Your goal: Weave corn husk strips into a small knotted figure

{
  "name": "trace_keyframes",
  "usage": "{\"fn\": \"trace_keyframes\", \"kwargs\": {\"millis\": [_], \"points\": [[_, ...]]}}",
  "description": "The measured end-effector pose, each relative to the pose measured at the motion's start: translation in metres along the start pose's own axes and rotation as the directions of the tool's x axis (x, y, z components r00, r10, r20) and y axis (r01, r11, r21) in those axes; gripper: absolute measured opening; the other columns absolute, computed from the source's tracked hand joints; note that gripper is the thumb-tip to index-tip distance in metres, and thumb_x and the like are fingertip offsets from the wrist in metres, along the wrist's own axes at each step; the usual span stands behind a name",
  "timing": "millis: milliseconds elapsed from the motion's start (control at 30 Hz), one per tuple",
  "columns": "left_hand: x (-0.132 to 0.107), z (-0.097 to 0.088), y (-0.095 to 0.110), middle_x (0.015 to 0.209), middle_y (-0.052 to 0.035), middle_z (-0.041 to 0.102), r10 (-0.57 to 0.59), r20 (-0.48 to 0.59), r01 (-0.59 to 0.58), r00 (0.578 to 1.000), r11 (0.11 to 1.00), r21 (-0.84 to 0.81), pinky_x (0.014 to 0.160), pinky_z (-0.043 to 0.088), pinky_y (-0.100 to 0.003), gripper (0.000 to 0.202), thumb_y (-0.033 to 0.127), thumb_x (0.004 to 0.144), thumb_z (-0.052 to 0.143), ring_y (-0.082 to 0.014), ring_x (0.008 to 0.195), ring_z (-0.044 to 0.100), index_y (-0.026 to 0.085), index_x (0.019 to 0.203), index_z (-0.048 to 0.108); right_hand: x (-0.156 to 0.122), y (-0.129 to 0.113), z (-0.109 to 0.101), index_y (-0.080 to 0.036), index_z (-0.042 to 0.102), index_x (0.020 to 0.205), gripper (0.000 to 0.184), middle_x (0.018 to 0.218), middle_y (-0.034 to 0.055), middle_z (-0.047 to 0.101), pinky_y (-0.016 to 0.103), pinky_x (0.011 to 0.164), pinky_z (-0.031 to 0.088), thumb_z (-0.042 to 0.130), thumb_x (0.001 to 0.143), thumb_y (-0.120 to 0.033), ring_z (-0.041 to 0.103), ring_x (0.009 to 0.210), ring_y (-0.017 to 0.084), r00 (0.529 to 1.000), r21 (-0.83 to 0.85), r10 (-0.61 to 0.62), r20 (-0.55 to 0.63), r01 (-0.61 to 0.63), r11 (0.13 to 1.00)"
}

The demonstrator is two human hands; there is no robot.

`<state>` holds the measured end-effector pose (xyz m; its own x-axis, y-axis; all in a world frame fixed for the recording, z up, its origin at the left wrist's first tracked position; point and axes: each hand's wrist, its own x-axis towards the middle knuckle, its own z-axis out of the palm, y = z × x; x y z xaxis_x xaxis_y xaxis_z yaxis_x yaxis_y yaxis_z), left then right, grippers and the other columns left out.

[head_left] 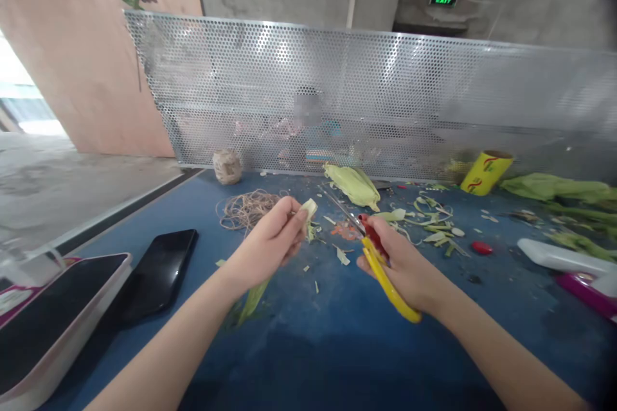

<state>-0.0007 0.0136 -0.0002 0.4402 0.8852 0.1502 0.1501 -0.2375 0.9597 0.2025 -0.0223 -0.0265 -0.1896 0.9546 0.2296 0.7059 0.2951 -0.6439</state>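
Note:
My left hand is closed, pinching a pale green corn husk whose cut-looking end sticks out past the fingertips. Below that wrist a longer green strip shows; whether it belongs to the same husk I cannot tell. My right hand grips scissors with one yellow and one red handle. Their blades point up and to the left, apart from the husk. Beyond the blades lies a husk-covered corn cob. Small husk scraps are scattered between the hands.
A tangle of brown twine is behind my left hand, near a whitish roll. Phones lie at left. A yellow tape roll, leaves and a white-handled tool sit right. A perforated metal screen borders the blue table.

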Motion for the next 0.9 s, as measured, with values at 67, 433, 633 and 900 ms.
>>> {"fn": "trace_keyframes", "kwargs": {"millis": [67,433,633,900], "points": [[0.0,0.004,-0.001,0.056,0.008,0.036,0.026,-0.012,-0.026,1.0,1.0,0.004,0.035,0.026,-0.015,0.021,0.032,0.088,0.036,-0.0044,0.041,0.03,0.021,0.071,0.032,-0.008,0.004,0.002,-0.021,0.036,0.098,0.028,0.082,0.0017,0.046,0.028,0.065,0.043,0.049,0.078,-0.036,0.048,0.072,0.016,0.998,-0.043,0.033,0.045,-0.031,0.999],[0.014,0.019,-0.008,0.055,0.0076,0.038,0.172,0.001,-0.172,0.985,0.984,0.056,0.041,0.029,-0.017,0.017,0.029,0.089,0.036,-0.0056,0.044,0.034,0.022,0.073,0.032,-0.015,0.014,-0.004,-0.022,0.037,0.088,0.022,0.078,0.0033,0.048,0.029,0.059,0.043,0.046,0.08,-0.04,0.049,0.066,0.017,0.986,-0.081,0.137,0.09,-0.13,0.988],[0.035,0.033,0.003,0.053,0.0067,0.038,0.176,0.083,-0.183,0.981,0.98,0.079,0.042,0.029,-0.017,0.016,0.028,0.087,0.039,-0.0059,0.044,0.033,0.021,0.073,0.035,-0.011,0.021,-0.017,-0.022,0.042,0.085,0.02,0.076,0.0016,0.05,0.027,0.06,0.042,0.047,0.08,-0.041,0.05,0.066,0.016,0.986,0.01,0.141,0.087,-0.142,0.99],[0.101,0.062,0.029,0.05,0.0079,0.03,0.139,0.327,-0.13,0.935,0.99,-0.047,0.034,0.02,-0.014,0.017,0.027,0.088,0.039,-0.0041,0.036,0.029,0.021,0.072,0.036,-0.003,0.044,-0.055,-0.022,0.044,0.079,0.03,0.059,-0.0052,0.034,0.021,0.043,0.031,0.044,0.076,-0.052,0.033,0.048,0.009,0.969,0.253,0.249,0.006,-0.242,0.937]]}}
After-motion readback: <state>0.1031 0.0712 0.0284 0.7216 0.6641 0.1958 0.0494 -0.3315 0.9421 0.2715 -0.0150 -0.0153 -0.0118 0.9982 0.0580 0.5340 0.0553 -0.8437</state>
